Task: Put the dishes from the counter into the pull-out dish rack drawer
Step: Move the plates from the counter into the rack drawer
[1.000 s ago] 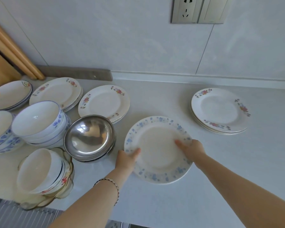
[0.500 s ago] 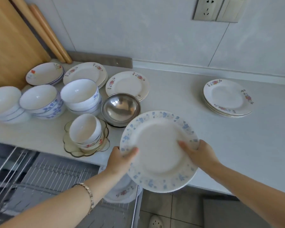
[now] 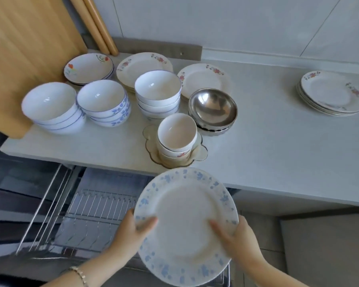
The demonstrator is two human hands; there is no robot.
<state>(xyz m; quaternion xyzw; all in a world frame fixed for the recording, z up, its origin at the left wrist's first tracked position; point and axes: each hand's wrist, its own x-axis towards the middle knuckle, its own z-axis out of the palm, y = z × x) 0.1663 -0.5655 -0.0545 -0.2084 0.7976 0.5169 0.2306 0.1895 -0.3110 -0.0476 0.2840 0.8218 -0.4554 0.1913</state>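
Observation:
I hold a white plate with a blue flower rim (image 3: 186, 220) in both hands, off the counter and above the open pull-out dish rack drawer (image 3: 87, 212). My left hand (image 3: 131, 230) grips its left edge, thumb on top. My right hand (image 3: 234, 235) grips its right edge. The plate is tilted toward me and hides the drawer's right part. On the counter (image 3: 267, 146) stand stacks of white bowls (image 3: 158, 92), steel bowls (image 3: 212, 110) and red-flowered plates (image 3: 203, 79).
A separate plate stack (image 3: 330, 94) sits at the counter's far right. Small bowls rest in a glass dish (image 3: 176, 139) near the counter's front edge. A wooden board (image 3: 25, 48) and rolling pins (image 3: 95, 23) lean at the back left. Tiled floor shows at the lower right.
Both hands lifted the blue-rimmed plate off the counter and carried it toward me and down, over the drawer. The view tilted down, showing more of the rack.

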